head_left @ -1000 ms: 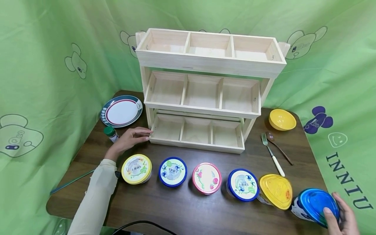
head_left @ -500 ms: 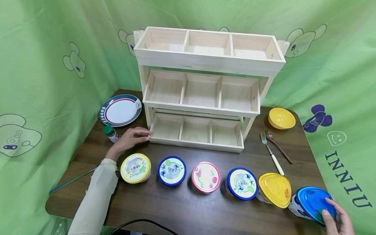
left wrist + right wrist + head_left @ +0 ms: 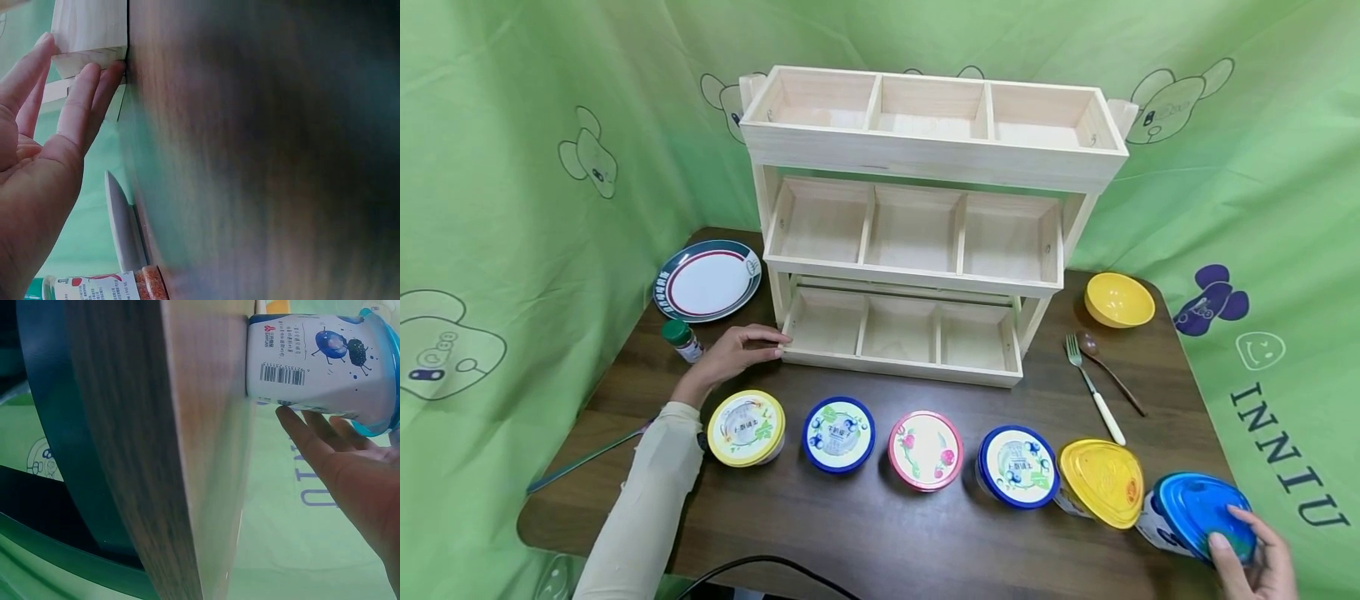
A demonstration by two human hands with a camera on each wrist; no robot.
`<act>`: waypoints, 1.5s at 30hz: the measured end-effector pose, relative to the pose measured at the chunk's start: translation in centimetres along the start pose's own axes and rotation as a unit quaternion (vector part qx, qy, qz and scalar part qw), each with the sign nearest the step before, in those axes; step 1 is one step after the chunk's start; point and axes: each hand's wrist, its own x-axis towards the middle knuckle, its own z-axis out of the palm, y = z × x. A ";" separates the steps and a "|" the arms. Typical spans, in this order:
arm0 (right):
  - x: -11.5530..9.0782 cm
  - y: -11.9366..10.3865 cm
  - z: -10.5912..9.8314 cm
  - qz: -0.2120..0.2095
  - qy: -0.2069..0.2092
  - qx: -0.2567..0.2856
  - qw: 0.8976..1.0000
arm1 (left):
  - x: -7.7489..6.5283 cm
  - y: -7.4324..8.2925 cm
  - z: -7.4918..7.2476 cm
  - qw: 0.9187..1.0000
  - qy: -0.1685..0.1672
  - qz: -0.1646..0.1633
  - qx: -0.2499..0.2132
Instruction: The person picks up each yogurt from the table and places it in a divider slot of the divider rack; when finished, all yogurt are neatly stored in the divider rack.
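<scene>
Before you, the wooden rack [image 3: 936, 157] spans the upper middle of the frame; the blue-lidded tub [image 3: 1195, 507] stands upright at lower right. Left of centre, your left hand [image 3: 728, 357] touches the rack's lower-left corner, fingers extended and apart; your right hand [image 3: 1262, 562], lower right, rests spread, fairly straight fingers against the tub.

On the tabletop [image 3: 880, 542], a blue-lidded white printed tub [image 3: 1197, 505] stands upright at right, a three-tier pale wooden rack [image 3: 932, 158] at back.
</scene>
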 end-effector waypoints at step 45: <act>-0.4 -0.3 0.6 -0.020 -0.003 0.006 1.000 | -0.3 0.0 -0.3 0.999 -0.029 -0.031 -0.029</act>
